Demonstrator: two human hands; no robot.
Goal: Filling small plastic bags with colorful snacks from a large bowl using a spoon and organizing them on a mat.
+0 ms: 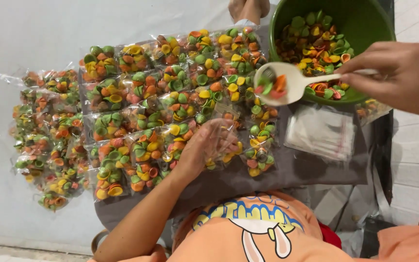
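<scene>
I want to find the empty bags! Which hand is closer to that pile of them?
Right. The right hand holds the spoon just above the stack of empty clear bags; the left hand is farther off, holding a bag.

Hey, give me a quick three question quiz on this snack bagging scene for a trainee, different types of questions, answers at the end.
1. True or false: the white spoon in the right hand is empty.
2. What does the left hand hold? A) a clear plastic bag B) a lid C) scissors
3. What colour is the bowl of loose snacks?

Key
1. False: it carries a few coloured pieces.
2. A
3. Green
</scene>
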